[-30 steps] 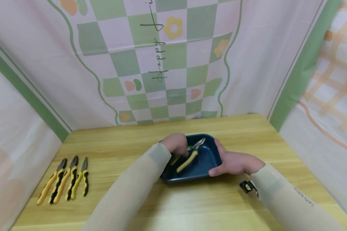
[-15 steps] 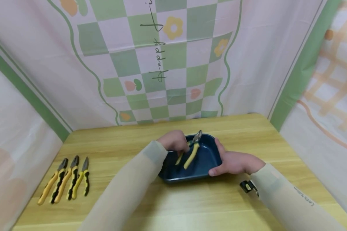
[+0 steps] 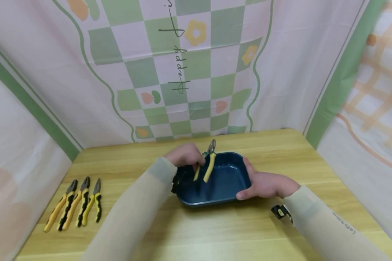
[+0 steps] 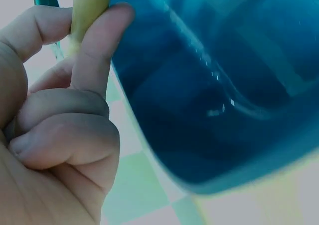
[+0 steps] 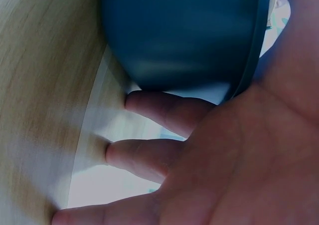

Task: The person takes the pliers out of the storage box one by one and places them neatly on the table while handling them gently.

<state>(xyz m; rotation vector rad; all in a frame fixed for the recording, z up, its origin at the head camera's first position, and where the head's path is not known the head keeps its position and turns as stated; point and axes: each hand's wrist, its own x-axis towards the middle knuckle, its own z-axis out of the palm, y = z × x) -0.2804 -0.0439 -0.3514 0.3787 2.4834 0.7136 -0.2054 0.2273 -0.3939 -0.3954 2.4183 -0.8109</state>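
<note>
My left hand (image 3: 187, 154) pinches a pair of pliers (image 3: 210, 166) by one pale yellow handle, over the left part of a dark blue tray (image 3: 227, 181). Their metal nose points up past the tray's far rim, and the handles stand apart. In the left wrist view, thumb and fingers press on the yellow handle (image 4: 90, 8), while the other fingers curl toward the palm. My right hand (image 3: 269, 184) rests at the tray's right end, thumb on the near side. The right wrist view shows straight, spread fingers (image 5: 144, 157) reaching down to the table beside the tray wall.
Three more pliers with yellow-and-black handles, the left one (image 3: 61, 206), the middle one (image 3: 76, 203) and the right one (image 3: 93, 203), lie side by side on the wooden table (image 3: 196, 232). Patterned cloth (image 3: 179, 72) hangs behind and at both sides.
My left hand has lifted the pliers up from the tray and drawn them left, turning their nose more upright. The right hand stays at the tray's end.
</note>
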